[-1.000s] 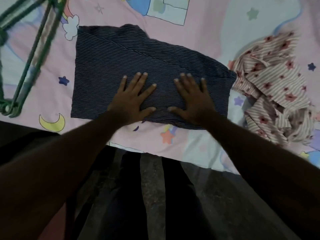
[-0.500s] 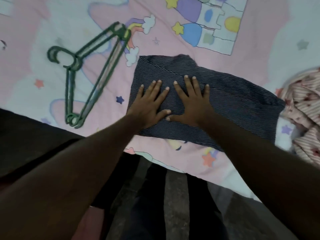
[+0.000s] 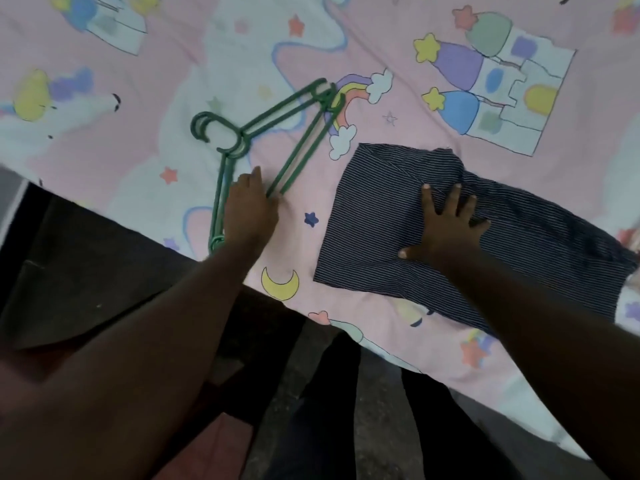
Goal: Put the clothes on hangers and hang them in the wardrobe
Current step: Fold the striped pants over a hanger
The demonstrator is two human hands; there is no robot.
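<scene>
Now the left hand [image 3: 247, 206] is reaching onto the green hangers [image 3: 277, 133], fingers hidden, while the right hand [image 3: 446, 226] is pressing flat-fingered on the striped garment [image 3: 519, 244], likely needing one hanger lifted next.

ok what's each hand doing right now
Left hand: on the green hangers, grip cannot be told.
Right hand: open, flat on the striped garment.

Under my view: a cartoon-print bedsheet [image 3: 398, 36].
I see pink and white cloth covering the bed, printed with a rainbow [image 3: 353, 93], a castle [image 3: 502, 84], a yellow moon [image 3: 280, 280] and stars; dark floor [image 3: 377, 420] lies below its edge.
</scene>
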